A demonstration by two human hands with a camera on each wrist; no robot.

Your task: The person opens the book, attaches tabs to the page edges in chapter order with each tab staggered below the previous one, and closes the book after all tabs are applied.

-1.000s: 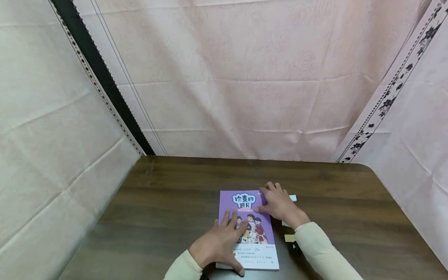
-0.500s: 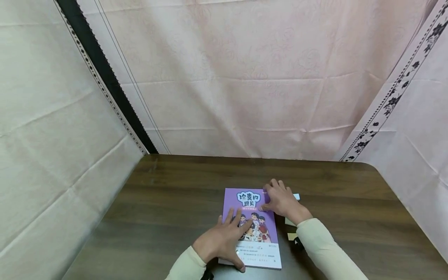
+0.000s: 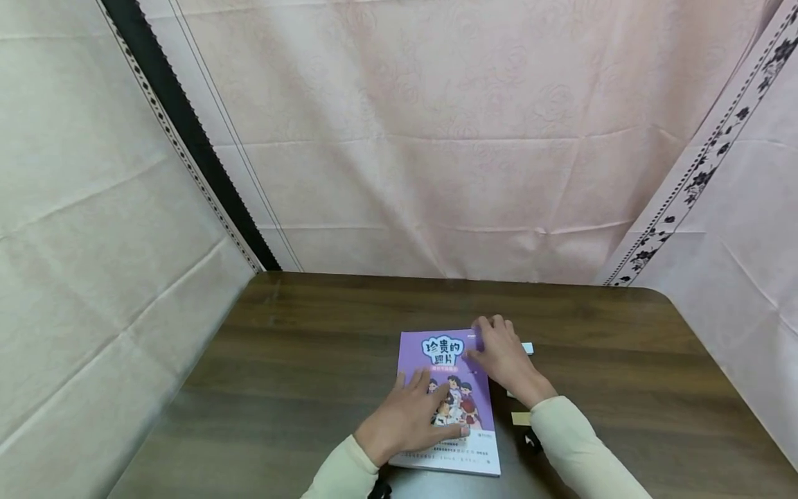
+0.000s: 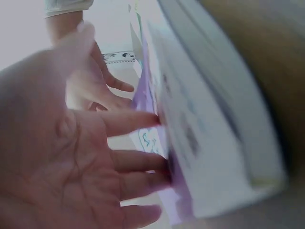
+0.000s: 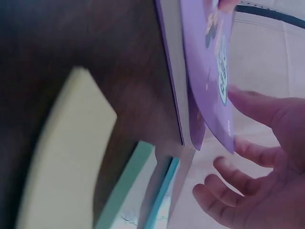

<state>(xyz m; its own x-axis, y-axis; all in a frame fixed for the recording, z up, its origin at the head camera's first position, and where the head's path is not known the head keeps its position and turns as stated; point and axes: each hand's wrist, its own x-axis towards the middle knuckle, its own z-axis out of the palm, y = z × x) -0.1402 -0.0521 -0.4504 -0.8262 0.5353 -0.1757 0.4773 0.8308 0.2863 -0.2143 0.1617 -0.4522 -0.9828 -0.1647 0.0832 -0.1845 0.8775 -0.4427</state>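
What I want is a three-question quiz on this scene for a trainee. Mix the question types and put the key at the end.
1. True or false: the cover of the book lies flat on the pages all round.

2. Multiple choice: in the head view, where on the book is the right hand?
A) At its lower left corner
B) At its upper right corner
C) Flat on its middle

3. Fill in the colour: the block that looks largest in the right wrist view is ____.

Key:
1. False: the right wrist view shows one corner raised off the pages.
2. B
3. Yellow
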